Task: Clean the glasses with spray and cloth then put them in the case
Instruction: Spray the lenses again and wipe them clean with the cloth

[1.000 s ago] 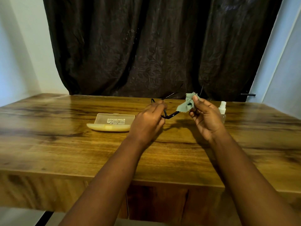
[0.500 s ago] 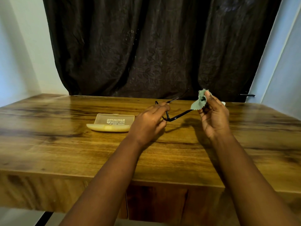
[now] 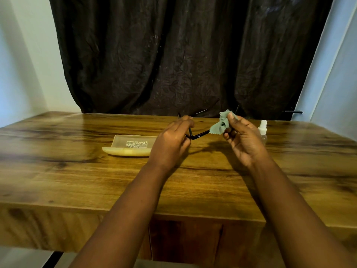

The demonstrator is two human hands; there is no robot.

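My left hand [image 3: 172,141] grips the black glasses [image 3: 199,135] by the frame, holding them above the wooden table [image 3: 81,176]. One temple arm runs to the right into a small grey-green cloth [image 3: 220,125]. My right hand [image 3: 242,139] pinches that cloth around the arm between thumb and fingers. The lenses are hidden behind my left hand. An open pale yellow glasses case [image 3: 129,146] lies on the table left of my hands. A small clear spray bottle [image 3: 262,130] with a white cap stands just behind my right hand.
A dark curtain [image 3: 183,55] hangs behind the table's far edge. Pale walls stand at left and right. The table's front edge runs below my forearms.
My right hand with the cloth slid out along the temple arm to the right, then came back toward the hinge. The spray bottle shows again behind it. My left hand barely moved.
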